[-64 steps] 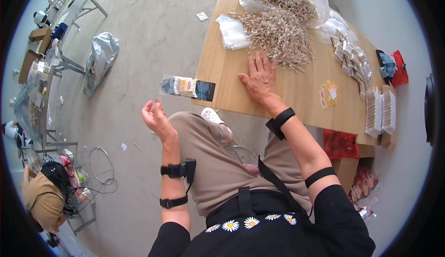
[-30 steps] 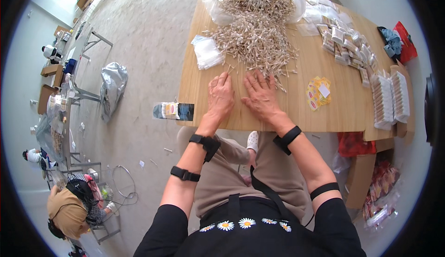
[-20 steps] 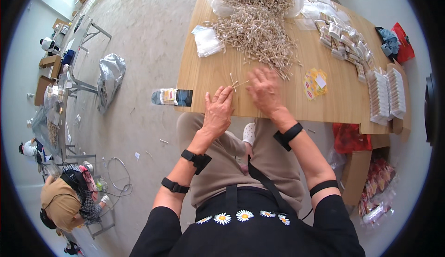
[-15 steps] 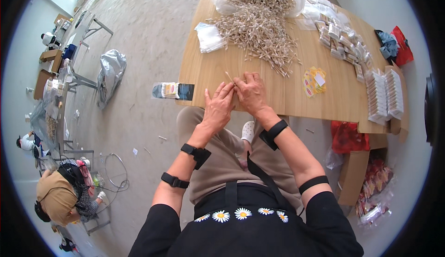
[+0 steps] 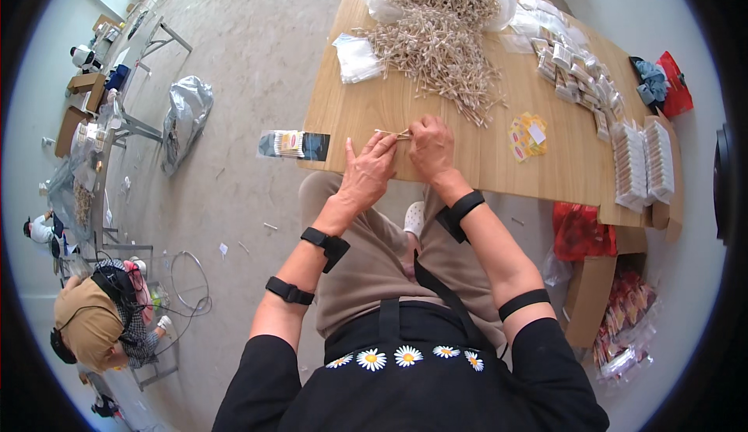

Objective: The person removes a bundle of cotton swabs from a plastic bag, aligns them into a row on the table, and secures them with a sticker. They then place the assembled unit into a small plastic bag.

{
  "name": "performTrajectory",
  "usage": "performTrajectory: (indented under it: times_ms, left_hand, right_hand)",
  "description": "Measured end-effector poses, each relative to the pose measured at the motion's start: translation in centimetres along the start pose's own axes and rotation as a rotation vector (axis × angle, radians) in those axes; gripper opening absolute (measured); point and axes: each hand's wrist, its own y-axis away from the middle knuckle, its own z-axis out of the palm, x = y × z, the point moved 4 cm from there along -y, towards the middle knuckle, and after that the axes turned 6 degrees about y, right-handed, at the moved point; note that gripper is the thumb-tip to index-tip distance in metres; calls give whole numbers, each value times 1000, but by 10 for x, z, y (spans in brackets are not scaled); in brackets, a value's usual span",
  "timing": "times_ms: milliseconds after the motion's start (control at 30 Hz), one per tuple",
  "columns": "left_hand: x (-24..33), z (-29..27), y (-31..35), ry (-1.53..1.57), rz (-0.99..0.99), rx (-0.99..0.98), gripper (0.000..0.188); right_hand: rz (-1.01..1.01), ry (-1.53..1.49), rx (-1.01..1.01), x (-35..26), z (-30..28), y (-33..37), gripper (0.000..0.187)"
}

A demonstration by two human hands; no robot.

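Observation:
Both my hands are at the table's near edge with a few thin cotton swabs (image 5: 402, 135) between them. My left hand (image 5: 368, 170) is palm down, its little finger held out and its other fingers together; the fingertips close on the swabs, though the thumb is mostly hidden. My right hand (image 5: 433, 150) has curled fingers and grips the swabs' right ends. Left of my hands, a small clear packet of cotton swabs (image 5: 289, 144) with a yellow label juts past the table edge on a dark strip. Beyond them lies a large heap of loose swabs (image 5: 436, 54).
Clear plastic sleeves (image 5: 357, 59) lie left of the heap. Yellow cards (image 5: 527, 136) and many filled packets (image 5: 573, 74) are to the right, near a carton of stacked packets (image 5: 645, 163). A person (image 5: 92, 324) sits at the lower left; a silver plastic bag (image 5: 187, 120) stands on the floor.
My right hand has drawn slightly right and its fingers have curled in. The gap between my hands has widened, and the swabs now lie more level across it.

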Motion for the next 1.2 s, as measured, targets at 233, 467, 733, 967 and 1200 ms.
performTrajectory:
  times_ms: [233, 467, 733, 967, 1200]
  left_hand:
    - [-5, -9, 2, 19, 37, -63, 54]
    - [-3, -14, 1, 153, -10, -71, 57]
    - [-3, -12, 1, 172, -7, -42, 58]
    - [-2, -13, 3, 154, -7, -27, 60]
    - [-6, -8, 1, 85, 36, -52, 60]
  right_hand:
    - [186, 30, -72, 34, -10, 3, 10]
    - [77, -112, -77, 3, -4, 17, 8]
    - [153, -72, -110, 8, -10, 2, 6]
    - [212, -172, -114, -7, -6, -1, 10]
    - [206, -7, -199, 17, 8, -14, 10]
